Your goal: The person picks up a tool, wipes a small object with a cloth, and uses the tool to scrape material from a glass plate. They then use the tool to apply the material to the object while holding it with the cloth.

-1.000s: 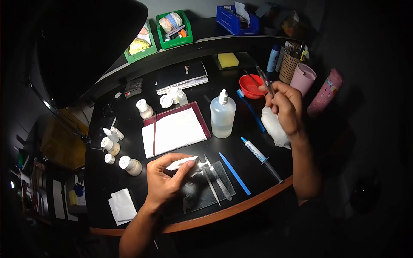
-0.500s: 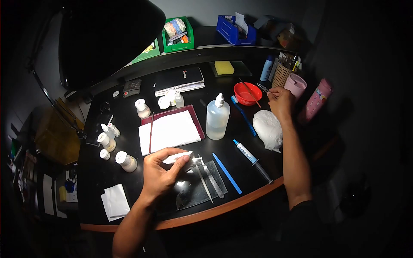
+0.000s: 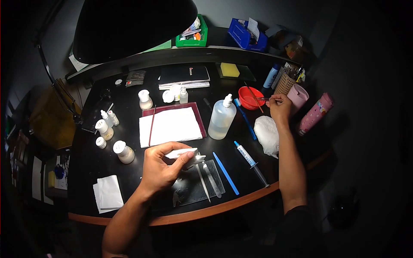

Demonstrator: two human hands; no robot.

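My left hand (image 3: 161,167) is closed, thumb over fingers, on a folded white tissue (image 3: 174,153); small pale, shiny parts show at its right end. It is raised above a glass slab (image 3: 191,185) at the front edge, on which a pale slim stick (image 3: 203,184) and a metal spatula (image 3: 211,179) lie. My right hand (image 3: 280,107) pinches a slim, dark, thin-tipped tool (image 3: 263,99), whose exact kind I cannot tell. Its tip reaches over the rim of a red bowl (image 3: 243,101), where a brown-handled brush (image 3: 254,98) rests.
White paper (image 3: 172,129) covers a maroon tray, right of which stands a clear bottle (image 3: 220,122). A firing paste syringe (image 3: 249,161), blue pen-like tool (image 3: 226,174), blue toothbrush (image 3: 246,120) and crumpled white tissue (image 3: 266,135) lie rightward. Several small jars (image 3: 124,151) stand left. A lamp (image 3: 133,30) hangs overhead.
My right hand has lowered slightly, and its tool now points left over the red bowl's rim. My left hand still grips the folded tissue. The view has shifted a little.
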